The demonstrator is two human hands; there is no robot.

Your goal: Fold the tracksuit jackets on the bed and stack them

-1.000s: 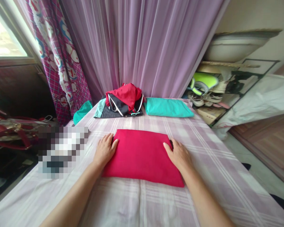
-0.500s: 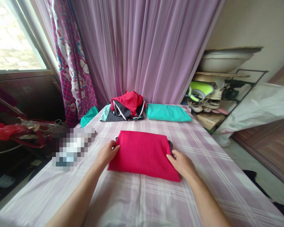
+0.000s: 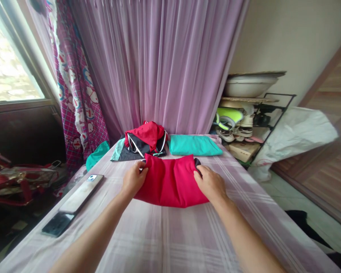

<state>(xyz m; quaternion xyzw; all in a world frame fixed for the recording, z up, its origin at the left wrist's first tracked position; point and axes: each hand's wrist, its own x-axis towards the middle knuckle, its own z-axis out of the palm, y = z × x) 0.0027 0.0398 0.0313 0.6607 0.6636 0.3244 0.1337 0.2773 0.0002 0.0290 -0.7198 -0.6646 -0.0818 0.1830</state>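
Between my hands is a folded red garment with dark trim showing at both side edges; its middle sags and creases. My left hand grips its left side, thumb on top and fingers tucked behind. On the opposite side my right hand pinches the edge in the same way. Beyond it lies a folded teal garment. Left of that, a crumpled red and black garment with white piping rests on a dark and mint-green cloth.
Two phones, one pale and one dark, lie near the left edge of the checked cloth-covered surface. Another teal cloth hangs at the far left corner. A shoe rack and white sack stand at right.
Both hands have tightened on the red garment's sides and lifted them, so the flat fold now bunches and curves. It sits closer to the clothes behind. The camera view has shifted.
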